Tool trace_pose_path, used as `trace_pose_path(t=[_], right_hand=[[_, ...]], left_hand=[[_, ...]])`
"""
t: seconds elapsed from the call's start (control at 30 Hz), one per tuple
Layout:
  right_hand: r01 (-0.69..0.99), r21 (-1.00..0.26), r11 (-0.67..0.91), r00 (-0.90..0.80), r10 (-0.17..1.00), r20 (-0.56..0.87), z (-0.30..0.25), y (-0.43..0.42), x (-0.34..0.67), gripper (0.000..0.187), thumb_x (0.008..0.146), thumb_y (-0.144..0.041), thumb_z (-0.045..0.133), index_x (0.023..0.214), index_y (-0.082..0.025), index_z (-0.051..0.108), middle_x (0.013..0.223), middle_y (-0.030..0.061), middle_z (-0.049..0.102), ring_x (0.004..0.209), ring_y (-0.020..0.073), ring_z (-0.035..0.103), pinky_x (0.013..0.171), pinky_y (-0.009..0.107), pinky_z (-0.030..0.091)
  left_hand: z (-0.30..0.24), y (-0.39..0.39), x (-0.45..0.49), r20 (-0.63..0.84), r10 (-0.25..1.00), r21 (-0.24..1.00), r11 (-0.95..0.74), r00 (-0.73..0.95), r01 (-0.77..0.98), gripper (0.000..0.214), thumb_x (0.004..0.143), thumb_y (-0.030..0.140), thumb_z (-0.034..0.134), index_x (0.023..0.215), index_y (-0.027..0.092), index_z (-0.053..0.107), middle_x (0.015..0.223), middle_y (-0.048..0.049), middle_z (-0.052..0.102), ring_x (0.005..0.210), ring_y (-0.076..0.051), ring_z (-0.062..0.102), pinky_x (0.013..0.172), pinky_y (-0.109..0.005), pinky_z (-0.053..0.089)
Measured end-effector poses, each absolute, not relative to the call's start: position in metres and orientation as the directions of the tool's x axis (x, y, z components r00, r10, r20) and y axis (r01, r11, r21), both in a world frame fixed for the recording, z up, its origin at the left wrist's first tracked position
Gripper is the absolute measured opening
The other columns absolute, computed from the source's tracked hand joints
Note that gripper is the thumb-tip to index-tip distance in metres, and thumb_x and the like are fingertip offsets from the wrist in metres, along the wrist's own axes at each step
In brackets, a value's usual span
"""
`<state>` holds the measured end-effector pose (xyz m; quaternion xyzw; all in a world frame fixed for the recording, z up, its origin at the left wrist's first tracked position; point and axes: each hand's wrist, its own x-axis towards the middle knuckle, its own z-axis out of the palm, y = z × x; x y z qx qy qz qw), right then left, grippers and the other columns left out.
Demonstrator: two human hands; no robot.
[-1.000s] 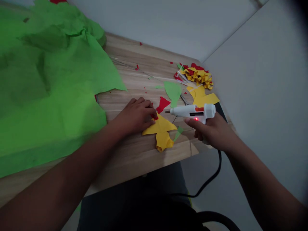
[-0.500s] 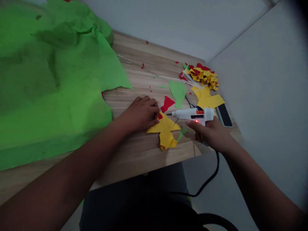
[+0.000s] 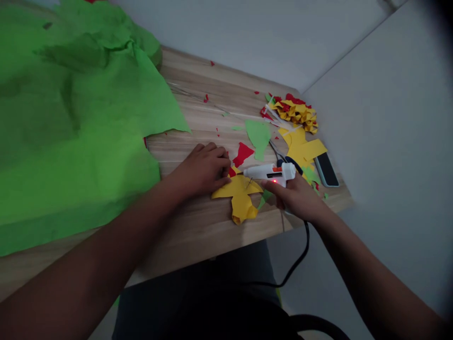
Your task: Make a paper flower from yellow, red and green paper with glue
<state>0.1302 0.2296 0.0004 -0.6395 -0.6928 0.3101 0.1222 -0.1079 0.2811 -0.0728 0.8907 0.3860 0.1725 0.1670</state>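
Note:
My left hand lies curled on the wooden table, fingertips pinching a small red paper piece at the edge of a yellow paper cut-out. My right hand grips a white hot glue gun with a red light lit. Its nozzle points left, just above the yellow cut-out and close to my left fingertips. A black cord runs down from the gun.
A large crumpled green paper sheet covers the table's left half. A red scrap, a green leaf shape, yellow sheets, a red-and-yellow folded paper flower and a dark phone lie at the right end.
My right hand has brought the glue gun left and slightly down, closer to the yellow cut-out and my left fingertips. The left hand has stayed put.

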Motion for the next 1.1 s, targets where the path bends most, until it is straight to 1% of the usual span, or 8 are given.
trace_pose_path(t=[0.4,0.5,0.63,0.73,0.83,0.93,1.03,1.1], right_hand=[[0.835,-0.542,-0.101,-0.065,0.958,-0.279,-0.001,0.231,0.137,0.030,0.085,-0.048,0.063,0.078,-0.019,0.066,0.052,0.0003,0.061,0.050,0.0187,0.058,0.049,0.029,0.042],[0.794,-0.590,-0.148,-0.016,0.964,-0.264,0.006,0.230,0.143,0.032,0.082,-0.049,0.066,0.074,-0.019,0.064,0.056,0.0009,0.063,0.044,0.0155,0.055,0.044,0.027,0.039],[0.599,-0.775,-0.202,0.210,0.973,-0.091,0.015,0.227,0.156,0.035,0.079,-0.052,0.069,0.073,-0.018,0.064,0.064,0.0024,0.067,0.041,0.0125,0.052,0.042,0.027,0.042],[0.330,-0.942,-0.062,0.407,0.910,0.083,0.009,0.224,0.157,0.025,0.083,-0.046,0.064,0.077,-0.022,0.063,0.070,0.0008,0.067,0.041,0.0103,0.045,0.047,0.030,0.050],[0.104,-0.994,-0.033,0.406,0.914,0.012,-0.013,0.221,0.146,0.025,0.086,-0.047,0.059,0.078,-0.023,0.058,0.074,0.0006,0.066,0.040,0.0093,0.041,0.048,0.030,0.051],[0.031,-0.999,-0.038,0.352,0.936,-0.024,-0.041,0.215,0.134,0.030,0.090,-0.051,0.051,0.081,-0.023,0.055,0.076,0.0001,0.065,0.039,0.0084,0.040,0.046,0.028,0.048],[0.032,-0.999,-0.006,0.363,0.932,0.006,-0.062,0.209,0.127,0.030,0.094,-0.051,0.047,0.084,-0.023,0.053,0.079,-0.0006,0.064,0.040,0.0084,0.043,0.044,0.026,0.044],[0.009,-1.000,0.003,0.383,0.924,0.006,-0.068,0.206,0.125,0.029,0.094,-0.050,0.046,0.084,-0.023,0.053,0.078,0.0000,0.063,0.042,0.0088,0.045,0.043,0.025,0.043]], left_hand=[[-0.072,0.281,-0.107,0.168,0.752,0.430,-0.638,0.638,0.639,0.018,0.085,0.038,0.064,0.086,0.021,0.070,0.111,-0.0073,0.066,0.110,-0.029,0.052,0.095,-0.046,0.036],[-0.072,0.281,-0.108,0.175,0.750,0.430,-0.641,0.637,0.636,0.017,0.085,0.038,0.064,0.085,0.022,0.069,0.111,-0.0070,0.066,0.110,-0.029,0.053,0.095,-0.046,0.036],[-0.073,0.282,-0.109,0.178,0.749,0.436,-0.641,0.638,0.631,0.018,0.084,0.037,0.065,0.094,0.022,0.066,0.111,-0.0061,0.067,0.110,-0.029,0.054,0.094,-0.045,0.037],[-0.074,0.283,-0.108,0.188,0.747,0.438,-0.645,0.638,0.627,0.028,0.084,0.037,0.065,0.107,0.022,0.063,0.114,-0.0071,0.066,0.112,-0.029,0.054,0.096,-0.045,0.038],[-0.072,0.283,-0.106,0.242,0.765,0.481,-0.629,0.597,0.611,0.029,0.087,0.038,0.063,0.110,0.021,0.063,0.116,-0.0082,0.065,0.112,-0.028,0.055,0.098,-0.044,0.039],[-0.060,0.282,-0.106,0.306,0.830,0.550,-0.554,0.466,0.625,0.020,0.091,0.036,0.057,0.100,0.021,0.066,0.108,-0.0067,0.067,0.103,-0.024,0.059,0.094,-0.041,0.044],[-0.036,0.284,-0.107,0.206,0.913,0.599,-0.402,0.352,0.693,0.018,0.089,0.035,0.057,0.093,0.021,0.068,0.098,-0.0041,0.070,0.088,-0.021,0.063,0.081,-0.036,0.048],[-0.019,0.291,-0.104,0.101,0.928,0.569,-0.349,0.358,0.745,0.018,0.087,0.036,0.059,0.092,0.022,0.069,0.094,-0.0027,0.072,0.080,-0.019,0.063,0.075,-0.035,0.048]])
